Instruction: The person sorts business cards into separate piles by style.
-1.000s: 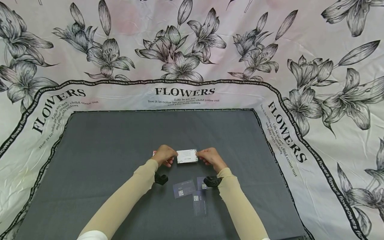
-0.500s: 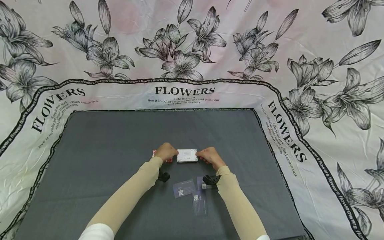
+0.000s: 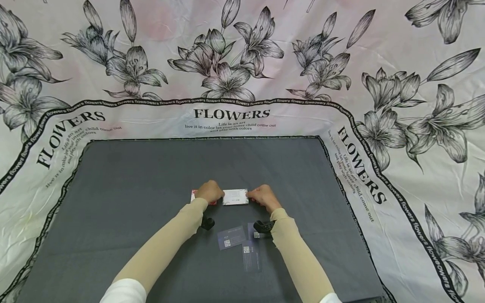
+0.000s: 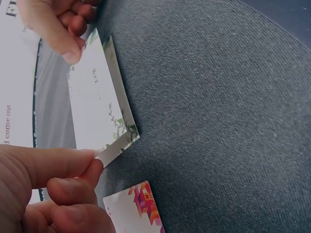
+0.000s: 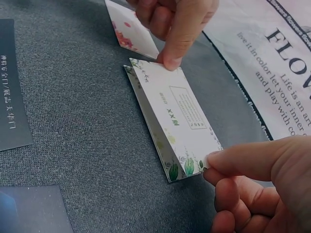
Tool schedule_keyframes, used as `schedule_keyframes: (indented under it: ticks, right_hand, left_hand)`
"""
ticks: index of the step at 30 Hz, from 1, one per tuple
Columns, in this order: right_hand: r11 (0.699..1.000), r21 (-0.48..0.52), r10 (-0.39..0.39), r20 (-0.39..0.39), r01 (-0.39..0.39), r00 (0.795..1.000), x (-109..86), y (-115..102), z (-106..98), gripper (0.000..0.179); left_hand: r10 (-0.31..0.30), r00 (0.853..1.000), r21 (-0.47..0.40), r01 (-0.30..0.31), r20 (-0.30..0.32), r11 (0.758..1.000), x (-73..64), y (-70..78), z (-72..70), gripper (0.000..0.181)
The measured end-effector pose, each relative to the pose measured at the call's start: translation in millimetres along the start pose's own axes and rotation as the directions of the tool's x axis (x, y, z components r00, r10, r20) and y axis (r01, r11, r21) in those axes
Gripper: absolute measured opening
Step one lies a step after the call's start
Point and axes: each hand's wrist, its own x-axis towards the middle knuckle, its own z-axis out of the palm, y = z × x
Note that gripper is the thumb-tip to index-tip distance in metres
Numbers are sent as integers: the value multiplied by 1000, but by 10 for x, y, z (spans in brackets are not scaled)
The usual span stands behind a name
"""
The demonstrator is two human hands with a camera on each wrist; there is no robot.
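Both hands pinch a white business card with green leaf print [image 3: 235, 197] at its two short ends. My left hand [image 3: 209, 192] has thumb and finger at the left end, and my right hand [image 3: 265, 198] pinches the right end. The right wrist view shows this card tilted slightly above a similar leaf-printed card [image 5: 174, 172], with a narrow gap between them. Beside the left hand lies a white card with a red and pink pattern [image 4: 133, 208], partly covered by that hand in the head view.
Nearer the person lie dark blue cards with QR codes: one tilted at the left [image 3: 232, 237], one lengthwise [image 3: 251, 259], and one partly under the right wrist's black camera mount [image 3: 264, 227]. A grey cloth [image 3: 151, 168] with a floral border [image 3: 235, 120] covers the table.
The left hand has turned and shifted slightly, uncovering more of the red-patterned card. Both hands still pinch the leaf-printed card, which stays nearly in place. The head view has drifted a little.
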Motion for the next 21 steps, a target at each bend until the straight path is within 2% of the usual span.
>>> schedule_keyframes:
  ticks: [5, 10, 14, 21]
  right_hand:
    - [998, -57, -8, -18, 7, 1000, 16, -24, 36, 27]
    - [996, -91, -15, -34, 12, 999, -26, -65, 56, 30]
    - [994, -109, -5, -40, 1, 999, -15, -80, 76, 28]
    - [987, -163, -6, -60, -3, 998, 14, -85, 102, 20]
  left_hand:
    - [-6, 1000, 22, 6, -23, 1000, -6, -5, -7, 28]
    - [-20, 1000, 43, 21, -24, 999, 48, -26, 17, 27]
    - [-31, 999, 48, 32, -24, 998, 77, -36, 43, 26]
    - [-42, 999, 53, 43, -17, 998, 45, -6, 44, 27]
